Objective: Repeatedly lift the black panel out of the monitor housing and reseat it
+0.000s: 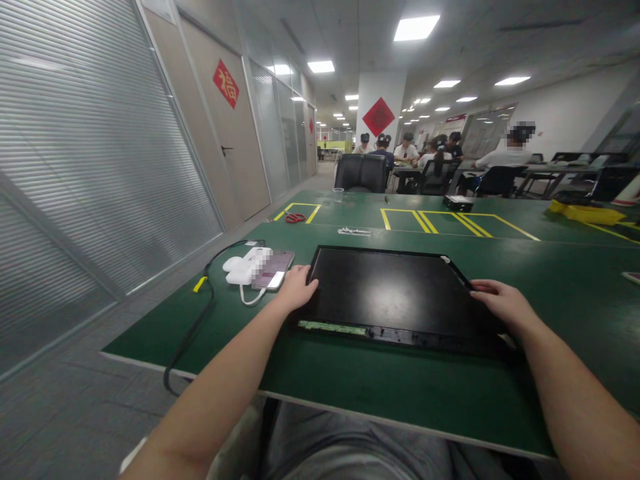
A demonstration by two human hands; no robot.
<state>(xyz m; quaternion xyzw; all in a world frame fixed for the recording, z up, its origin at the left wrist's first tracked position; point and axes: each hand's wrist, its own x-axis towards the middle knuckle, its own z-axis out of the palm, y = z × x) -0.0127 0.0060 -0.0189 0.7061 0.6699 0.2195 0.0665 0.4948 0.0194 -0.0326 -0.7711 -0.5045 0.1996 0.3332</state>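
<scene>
A black display panel lies face up on the green table before me. Along its near edge runs a narrow green circuit strip, and a small white patch sits at its far right corner. My left hand grips the panel's left edge, thumb on top and the other fingers partly hidden. At the opposite side, my right hand holds the right edge, fingers closed along the frame.
Left of the panel are a phone, a white power block and a black cable. Farther off lie red-handled scissors, a plastic cup, a black box and a yellow item. Several people sit at tables behind.
</scene>
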